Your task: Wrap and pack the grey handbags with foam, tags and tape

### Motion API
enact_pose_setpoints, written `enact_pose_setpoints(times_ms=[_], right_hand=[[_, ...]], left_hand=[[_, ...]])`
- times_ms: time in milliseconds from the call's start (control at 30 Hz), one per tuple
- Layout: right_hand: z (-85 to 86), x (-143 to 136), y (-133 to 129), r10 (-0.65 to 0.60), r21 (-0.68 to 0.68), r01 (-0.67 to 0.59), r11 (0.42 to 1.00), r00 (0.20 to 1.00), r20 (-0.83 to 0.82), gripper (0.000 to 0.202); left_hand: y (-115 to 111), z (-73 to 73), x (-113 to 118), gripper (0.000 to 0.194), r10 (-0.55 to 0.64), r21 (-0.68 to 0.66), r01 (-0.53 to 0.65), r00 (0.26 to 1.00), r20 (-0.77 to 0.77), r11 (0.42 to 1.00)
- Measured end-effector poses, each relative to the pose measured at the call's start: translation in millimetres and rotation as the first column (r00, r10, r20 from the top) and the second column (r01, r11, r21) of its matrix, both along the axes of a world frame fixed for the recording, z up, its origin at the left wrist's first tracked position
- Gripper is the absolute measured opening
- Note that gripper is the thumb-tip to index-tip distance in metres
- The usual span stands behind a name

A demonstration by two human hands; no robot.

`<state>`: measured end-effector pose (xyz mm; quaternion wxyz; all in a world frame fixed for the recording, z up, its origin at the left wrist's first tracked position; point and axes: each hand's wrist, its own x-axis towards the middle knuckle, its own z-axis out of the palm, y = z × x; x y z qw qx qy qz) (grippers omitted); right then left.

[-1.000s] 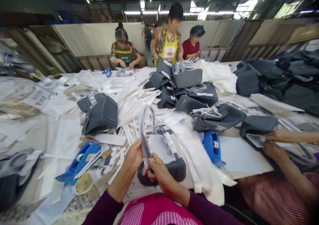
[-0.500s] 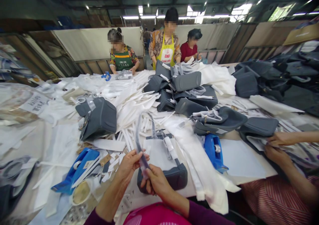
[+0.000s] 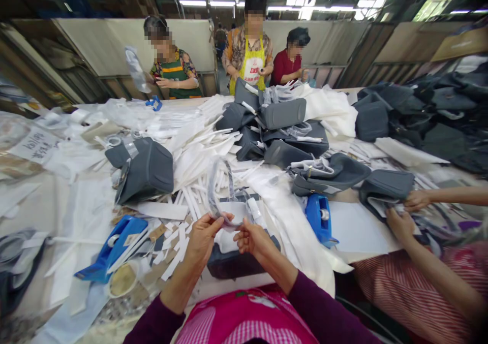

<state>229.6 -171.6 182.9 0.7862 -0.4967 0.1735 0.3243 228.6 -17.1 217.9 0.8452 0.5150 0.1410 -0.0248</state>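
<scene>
A grey strap (image 3: 212, 186) in clear plastic film loops up above a dark grey bag (image 3: 236, 263) that lies in front of me. My left hand (image 3: 206, 232) pinches the strap low on its left side. On the right, my right hand (image 3: 252, 236) has its fingers curled together at the strap's lower end, over the bag. White sheet material covers part of the bag's top. A white-wrapped piece (image 3: 254, 211) of the bag's handle stands just beyond my right hand.
Blue tape dispensers (image 3: 114, 247) (image 3: 320, 219) stand left and right. A round tub (image 3: 124, 279) is at the near left. White strips (image 3: 186, 156) and grey bags (image 3: 284, 113) pile up ahead. A co-worker's hands (image 3: 404, 219) handle a bag at right; several people stand across the table.
My hands have moved up, and the strap now curves round between them instead of running down past my right hand. The person at far left has lifted a plastic-wrapped item.
</scene>
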Motion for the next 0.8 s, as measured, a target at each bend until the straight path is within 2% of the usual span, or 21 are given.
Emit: enact_pose_setpoints(times_ms=[133, 300, 400, 467, 567, 667, 733, 800], right_hand=[[5.6, 28, 0, 0.052, -0.078, -0.048, 0.996, 0.997, 0.057, 0.022], [17.5, 37, 5, 0.215, -0.291, -0.143, 0.946, 0.949, 0.233, 0.025], [23.2, 35, 6, 0.341, -0.452, -0.141, 0.881, 0.851, 0.399, 0.03], [27.9, 34, 5, 0.418, -0.567, -0.092, 0.819, 0.772, 0.479, 0.029], [36.4, 34, 4, 0.537, -0.706, 0.046, 0.706, 0.615, 0.577, 0.031], [43.3, 36, 4, 0.643, -0.771, 0.195, 0.606, 0.451, 0.619, 0.036], [45.5, 38, 4, 0.673, -0.77, 0.251, 0.586, 0.379, 0.635, 0.036], [46.1, 40, 4, 0.673, -0.755, 0.272, 0.597, 0.342, 0.656, 0.038]], left_hand=[[-7, 3.1, -4, 0.03, -0.07, -0.042, 0.068, 0.996, -0.062, 0.997], [-3, 12.2, 3, 0.047, -0.059, -0.074, 0.048, 0.987, -0.149, 0.996], [1, 16.0, 8, 0.044, -0.058, -0.121, 0.036, 0.98, -0.189, 0.992], [4, 16.9, 10, 0.038, -0.061, -0.153, 0.03, 0.977, -0.203, 0.988], [8, 16.8, 11, 0.03, -0.078, -0.199, 0.031, 0.969, -0.233, 0.98], [11, 16.9, 11, 0.026, -0.11, -0.239, 0.046, 0.96, -0.258, 0.97], [12, 17.6, 10, 0.025, -0.133, -0.258, 0.066, 0.959, -0.251, 0.964], [12, 18.4, 8, 0.022, -0.154, -0.265, 0.09, 0.961, -0.23, 0.96]])
